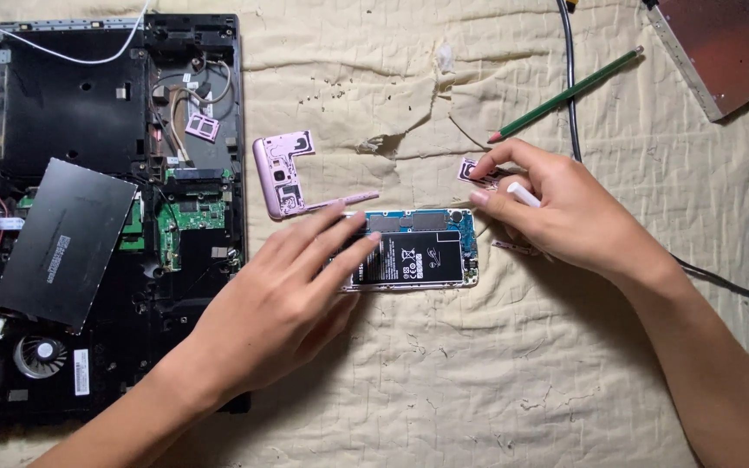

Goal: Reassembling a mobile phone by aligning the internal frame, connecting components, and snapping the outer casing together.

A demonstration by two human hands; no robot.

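Observation:
An opened phone (418,251) lies back-up on a cream cloth, its black battery and blue circuit board exposed. My left hand (283,303) rests on the phone's left end with fingers spread, holding nothing. My right hand (556,212) hovers at the phone's upper right corner, gripping a thin white tool (524,194); its fingertips touch a small pink part (477,172). A pink frame piece (281,173) lies just above the left hand.
A disassembled black laptop (101,208) fills the left side, fan and boards showing, with a loose black panel (67,243) on it. A green pencil (565,95), a black cable (572,104) and a metal drive (721,52) sit at upper right.

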